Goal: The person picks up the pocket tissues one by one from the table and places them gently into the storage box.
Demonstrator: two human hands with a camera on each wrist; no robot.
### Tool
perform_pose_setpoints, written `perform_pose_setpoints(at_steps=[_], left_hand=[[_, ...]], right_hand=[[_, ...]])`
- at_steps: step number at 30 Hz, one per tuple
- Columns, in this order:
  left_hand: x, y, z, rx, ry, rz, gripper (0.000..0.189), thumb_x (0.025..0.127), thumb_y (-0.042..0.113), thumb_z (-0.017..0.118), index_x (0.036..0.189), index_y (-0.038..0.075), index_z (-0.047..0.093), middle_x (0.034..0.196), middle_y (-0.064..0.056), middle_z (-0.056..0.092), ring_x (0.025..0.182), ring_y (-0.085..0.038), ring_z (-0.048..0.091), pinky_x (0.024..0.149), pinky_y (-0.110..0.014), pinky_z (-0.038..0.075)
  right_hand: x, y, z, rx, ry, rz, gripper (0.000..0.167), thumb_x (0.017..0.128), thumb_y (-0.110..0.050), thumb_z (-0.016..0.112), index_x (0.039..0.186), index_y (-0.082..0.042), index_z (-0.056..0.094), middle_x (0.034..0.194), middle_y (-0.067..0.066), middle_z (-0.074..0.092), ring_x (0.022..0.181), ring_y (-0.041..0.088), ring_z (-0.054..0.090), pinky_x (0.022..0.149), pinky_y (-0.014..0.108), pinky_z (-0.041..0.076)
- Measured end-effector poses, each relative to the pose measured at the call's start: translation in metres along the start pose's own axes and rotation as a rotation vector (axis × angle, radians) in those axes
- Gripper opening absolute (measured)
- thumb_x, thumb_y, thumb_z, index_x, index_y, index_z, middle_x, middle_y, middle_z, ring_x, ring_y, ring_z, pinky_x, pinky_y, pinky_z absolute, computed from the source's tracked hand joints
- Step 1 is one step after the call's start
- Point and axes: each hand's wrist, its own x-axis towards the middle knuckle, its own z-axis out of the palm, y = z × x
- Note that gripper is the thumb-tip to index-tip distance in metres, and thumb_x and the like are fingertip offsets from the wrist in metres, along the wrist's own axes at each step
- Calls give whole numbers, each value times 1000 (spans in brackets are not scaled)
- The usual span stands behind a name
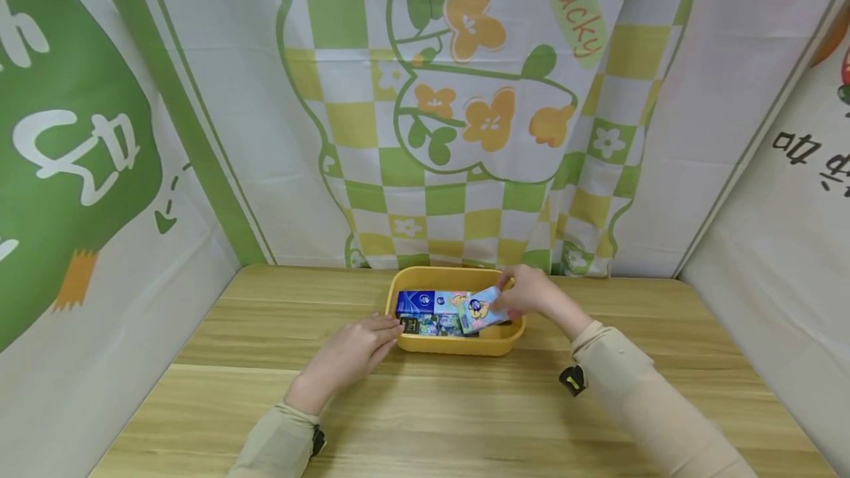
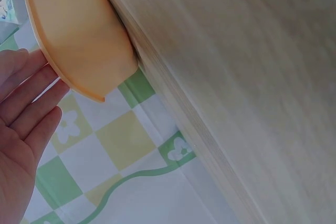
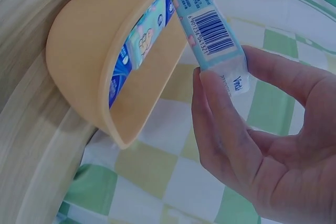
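Note:
A yellow plastic basket [image 1: 458, 346] stands near the back of the wooden table. My right hand [image 1: 533, 291] pinches a light-blue pocket tissue pack [image 3: 207, 27] between thumb and fingers, tilted above the basket's right side. Its barcode and white end show in the right wrist view. Below it lie a dark-blue tissue pack [image 1: 415, 302], a light-blue one [image 1: 449, 301] and several dark, patterned packs [image 1: 438, 325] along the front. At the left rim, my left hand [image 1: 352, 349] touches the basket with its fingers extended, fingertips close to a black pack [image 1: 409, 325].
The wooden table [image 1: 425, 404] reaches back to a green-and-yellow checked curtain [image 1: 465, 205] right behind the basket. Printed white cloth walls rise on the left and right. Black straps [image 1: 572, 380] sit at both wrists.

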Motion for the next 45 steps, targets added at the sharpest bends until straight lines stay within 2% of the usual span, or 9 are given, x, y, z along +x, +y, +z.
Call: perform_pose_setpoints(at_steps=[10, 18, 23, 27, 33, 41, 45], left_hand=[[0, 1, -1, -6, -4, -4, 27, 88, 13, 66, 113, 4, 68, 117, -14, 67, 108, -29, 65, 95, -40, 54], [1, 1, -1, -3, -30, -12, 27, 89, 13, 65, 115, 6, 67, 119, -12, 66, 110, -28, 64, 96, -38, 54], [2, 1, -1, -1, -35, -17, 28, 89, 14, 64, 116, 7, 67, 120, -11, 66, 111, -27, 63, 96, -37, 54], [2, 1, -1, 1, -37, -22, 28, 89, 14, 64, 116, 6, 67, 119, -12, 66, 111, -27, 63, 96, -38, 54], [0, 1, 0, 5, -23, -15, 27, 89, 14, 65, 115, 6, 68, 118, -12, 67, 110, -27, 64, 95, -38, 54], [0, 1, 0, 7, -7, -1, 27, 88, 13, 66, 113, 6, 69, 117, -12, 68, 108, -27, 65, 94, -38, 55], [0, 0, 0, 9, -14, -4, 27, 89, 14, 65, 115, 7, 68, 118, -11, 67, 110, -26, 64, 95, -37, 54]], right_hand=[[2, 7, -3, -53, 36, -8, 27, 72, -8, 75, 91, 0, 57, 83, 14, 60, 59, 17, 64, 62, 31, 62], [8, 17, 3, -180, 94, -6, 29, 66, -12, 77, 85, -3, 57, 76, 9, 62, 56, 15, 61, 52, 24, 58], [11, 20, 6, -221, 112, 0, 28, 65, -12, 76, 83, -3, 57, 74, 9, 62, 53, 14, 59, 50, 24, 57], [11, 19, 8, -229, 117, 13, 29, 64, -11, 75, 86, -3, 58, 74, 9, 63, 53, 14, 59, 48, 23, 55], [13, 18, 13, -234, 125, 28, 23, 62, -11, 75, 75, -6, 57, 64, 6, 61, 49, 13, 56, 43, 20, 50], [15, 20, 16, -233, 115, 40, 29, 63, -10, 75, 56, -12, 47, 52, 3, 58, 44, 12, 54, 41, 19, 48], [17, 23, 17, -217, 121, 42, 23, 62, -9, 75, 57, -10, 53, 55, 6, 62, 47, 16, 60, 42, 20, 51]])
